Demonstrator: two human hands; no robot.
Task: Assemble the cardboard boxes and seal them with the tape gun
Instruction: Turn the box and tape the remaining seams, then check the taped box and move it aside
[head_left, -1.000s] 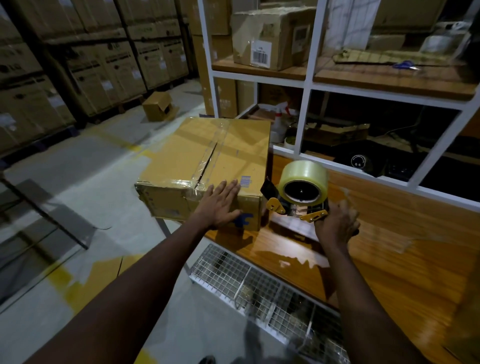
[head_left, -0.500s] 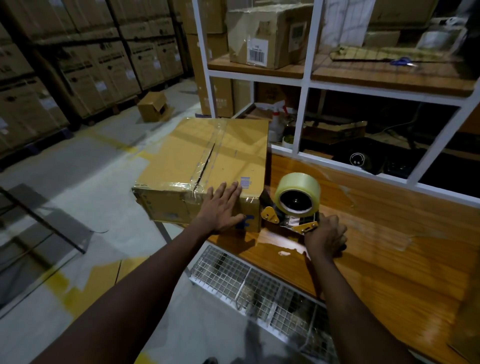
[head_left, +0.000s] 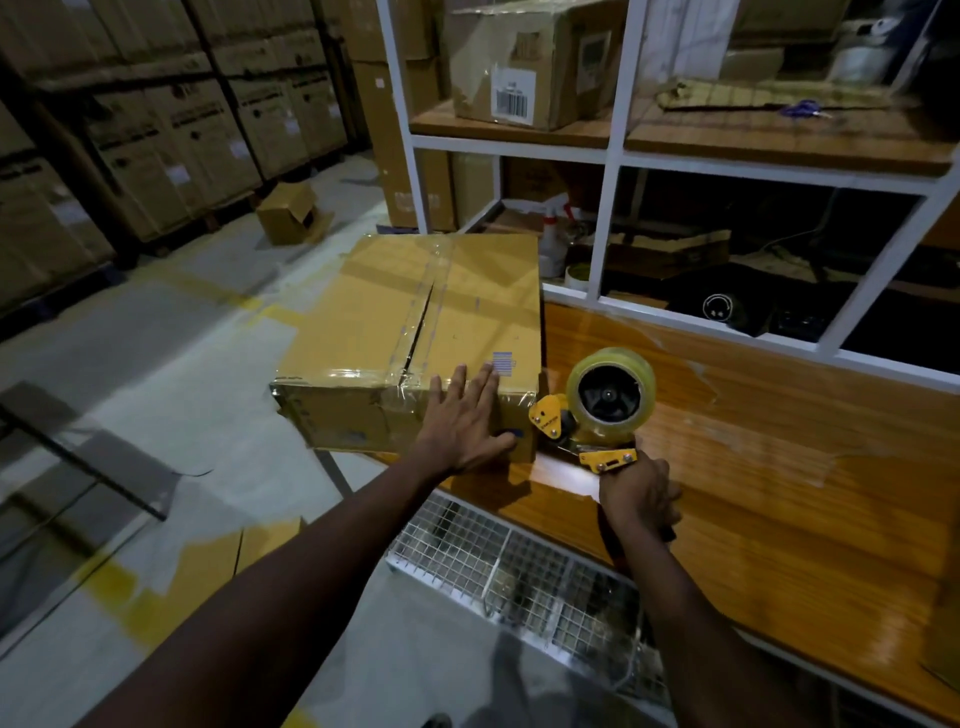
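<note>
Overhanging the table (head_left: 779, 467) edge, the box (head_left: 395, 322) bears flat left fingers (head_left: 458, 387); right fingers (head_left: 665, 506) grip the tape gun (head_left: 592, 415).

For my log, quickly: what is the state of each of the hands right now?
Left hand: open, pressed flat against the cardboard box.
Right hand: closed around the handle of the tape gun.

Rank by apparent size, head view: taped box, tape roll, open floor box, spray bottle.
1. taped box
2. tape roll and open floor box: alike, floor box farther, unranked
3. spray bottle
</note>
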